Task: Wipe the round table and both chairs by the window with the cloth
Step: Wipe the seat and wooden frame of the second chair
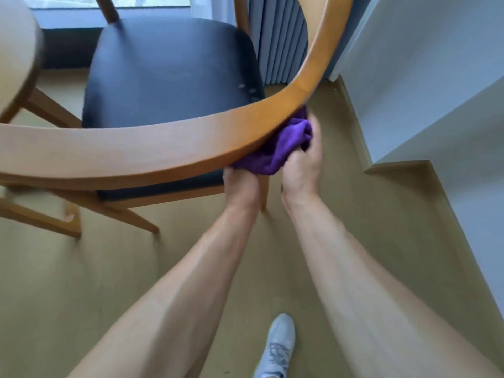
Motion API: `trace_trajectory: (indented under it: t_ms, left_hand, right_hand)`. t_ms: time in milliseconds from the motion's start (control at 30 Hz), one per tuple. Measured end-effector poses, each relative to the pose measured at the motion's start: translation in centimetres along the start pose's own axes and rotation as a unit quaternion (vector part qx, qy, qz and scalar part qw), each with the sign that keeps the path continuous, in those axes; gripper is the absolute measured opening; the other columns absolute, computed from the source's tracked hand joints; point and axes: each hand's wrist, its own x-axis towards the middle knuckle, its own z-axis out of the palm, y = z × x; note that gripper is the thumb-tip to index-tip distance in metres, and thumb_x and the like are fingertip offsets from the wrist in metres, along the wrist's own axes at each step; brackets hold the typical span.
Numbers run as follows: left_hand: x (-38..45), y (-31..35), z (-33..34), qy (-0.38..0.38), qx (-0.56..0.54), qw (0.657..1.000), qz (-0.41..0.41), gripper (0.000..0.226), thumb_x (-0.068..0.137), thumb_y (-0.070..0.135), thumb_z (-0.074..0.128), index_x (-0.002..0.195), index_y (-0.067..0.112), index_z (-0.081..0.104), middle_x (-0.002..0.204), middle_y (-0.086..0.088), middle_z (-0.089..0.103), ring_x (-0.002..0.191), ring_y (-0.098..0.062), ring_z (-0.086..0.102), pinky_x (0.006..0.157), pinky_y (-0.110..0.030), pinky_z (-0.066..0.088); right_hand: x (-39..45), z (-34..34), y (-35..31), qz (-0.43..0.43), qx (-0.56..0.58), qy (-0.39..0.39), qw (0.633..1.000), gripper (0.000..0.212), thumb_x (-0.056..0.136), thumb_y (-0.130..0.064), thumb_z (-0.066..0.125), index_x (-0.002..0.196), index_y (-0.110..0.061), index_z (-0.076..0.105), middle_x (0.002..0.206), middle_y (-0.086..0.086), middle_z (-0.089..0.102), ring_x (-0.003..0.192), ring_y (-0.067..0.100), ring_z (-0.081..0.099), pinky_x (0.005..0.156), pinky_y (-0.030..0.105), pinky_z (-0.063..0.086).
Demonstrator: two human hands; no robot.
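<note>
A wooden chair with a curved backrest (152,148) and a dark blue seat (169,75) stands right in front of me. A purple cloth (283,145) is bunched against the outer, lower edge of the backrest at its right bend. My left hand (241,184) grips the cloth from below, its fingers partly hidden behind the backrest. My right hand (302,165) holds the cloth's right side. The round table (16,58) shows as a blurred pale edge at the far left.
The window (109,1) lies beyond the chair, with a grey curtain (278,42) at its right. A white wall corner (425,110) juts in at right. My grey shoe (278,347) is on the wood floor below.
</note>
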Motion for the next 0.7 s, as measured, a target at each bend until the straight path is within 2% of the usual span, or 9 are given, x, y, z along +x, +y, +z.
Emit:
trace_trajectory:
  t_ms: [67, 100, 200, 267, 333, 400, 500, 567, 700]
  left_hand:
    - [1.2, -1.4, 1.0, 0.025, -0.018, 0.999, 0.012, 0.044, 0.095, 0.014, 0.055, 0.132, -0.010, 0.051, 0.138, -0.027, 0.054, 0.123, -0.033, 0.055, 0.113, -0.042, 0.038]
    - [1.4, -1.7, 1.2, 0.034, -0.028, 0.999, 0.019, 0.035, 0.100, 0.009, 0.050, 0.129, -0.010, 0.052, 0.136, -0.028, 0.054, 0.119, -0.033, 0.055, 0.110, -0.042, 0.040]
    - [2.2, -3.2, 1.3, -0.034, 0.005, 0.999, 0.015, 0.001, 0.088, 0.005, 0.066, 0.088, 0.007, 0.066, 0.097, -0.012, 0.063, 0.090, -0.023, 0.056, 0.080, -0.042, 0.052]
    - [2.5, -3.5, 0.7, -0.034, 0.074, 0.996, -0.039, 0.019, 0.094, 0.004, 0.056, 0.080, 0.015, 0.062, 0.092, -0.009, 0.060, 0.091, -0.020, 0.056, 0.073, -0.031, 0.049]
    - [2.8, -3.1, 0.4, -0.016, 0.089, 0.995, -0.046, 0.014, 0.076, 0.005, 0.052, 0.079, -0.006, 0.060, 0.098, -0.026, 0.063, 0.092, -0.029, 0.058, 0.078, -0.041, 0.051]
    - [2.4, -2.3, 0.5, 0.022, 0.069, 0.997, -0.008, 0.037, 0.059, 0.007, 0.051, 0.087, -0.017, 0.060, 0.098, -0.023, 0.067, 0.091, -0.031, 0.061, 0.088, -0.047, 0.050]
    - [1.9, -1.7, 1.1, 0.067, -0.026, 0.997, 0.003, 0.030, 0.072, 0.010, 0.054, 0.099, 0.007, 0.067, 0.107, -0.008, 0.071, 0.104, -0.029, 0.064, 0.101, -0.041, 0.048]
    - [2.0, -2.1, 1.2, 0.065, -0.082, 0.995, 0.006, 0.033, 0.083, 0.005, 0.055, 0.115, 0.004, 0.065, 0.121, -0.015, 0.068, 0.118, -0.035, 0.061, 0.109, -0.044, 0.045]
    - [2.2, -3.4, 1.7, -0.003, -0.118, 0.993, -0.031, 0.030, 0.074, -0.017, 0.044, 0.102, -0.016, 0.054, 0.107, -0.021, 0.054, 0.100, -0.033, 0.053, 0.093, -0.045, 0.043]
  right_hand:
    - [1.1, -0.4, 1.8, 0.021, -0.053, -0.023, 0.998, 0.038, 0.072, -0.014, 0.045, 0.105, -0.023, 0.062, 0.100, -0.008, 0.065, 0.101, 0.012, 0.057, 0.092, 0.017, 0.046]
    - [1.4, -0.5, 2.9, 0.038, -0.068, -0.044, 0.996, 0.032, 0.071, -0.017, 0.044, 0.096, -0.028, 0.060, 0.096, -0.008, 0.065, 0.098, 0.013, 0.058, 0.091, 0.023, 0.048]
    - [2.2, -1.4, 5.3, 0.118, -0.161, -0.106, 0.974, 0.022, 0.073, -0.032, 0.041, 0.086, -0.027, 0.058, 0.094, -0.002, 0.066, 0.091, 0.016, 0.059, 0.082, 0.031, 0.048]
    - [2.0, -2.9, 6.1, 0.133, -0.255, -0.138, 0.948, 0.032, 0.078, -0.042, 0.042, 0.099, -0.028, 0.062, 0.104, -0.001, 0.068, 0.093, 0.016, 0.057, 0.077, 0.024, 0.039]
    - [1.7, -3.6, 5.8, 0.129, -0.269, -0.160, 0.941, 0.031, 0.082, -0.034, 0.045, 0.106, -0.028, 0.063, 0.111, -0.003, 0.069, 0.095, 0.016, 0.058, 0.078, 0.023, 0.040]
    - [2.0, -3.2, 4.5, 0.093, -0.223, -0.152, 0.959, 0.036, 0.077, -0.023, 0.042, 0.105, -0.031, 0.065, 0.111, -0.007, 0.070, 0.101, 0.014, 0.060, 0.085, 0.025, 0.045]
    - [1.6, -1.7, 2.4, 0.006, -0.154, -0.134, 0.979, 0.031, 0.077, -0.014, 0.043, 0.093, -0.034, 0.061, 0.092, -0.018, 0.066, 0.097, 0.010, 0.057, 0.085, 0.025, 0.047]
    - [1.3, -1.2, 1.9, -0.003, -0.132, -0.130, 0.983, 0.033, 0.078, -0.014, 0.041, 0.095, -0.037, 0.058, 0.087, -0.024, 0.062, 0.094, 0.006, 0.056, 0.081, 0.016, 0.045]
    - [2.0, -2.7, 3.5, 0.070, -0.238, -0.196, 0.949, 0.035, 0.085, -0.026, 0.042, 0.113, -0.032, 0.062, 0.117, -0.010, 0.066, 0.118, 0.018, 0.055, 0.096, 0.028, 0.043]
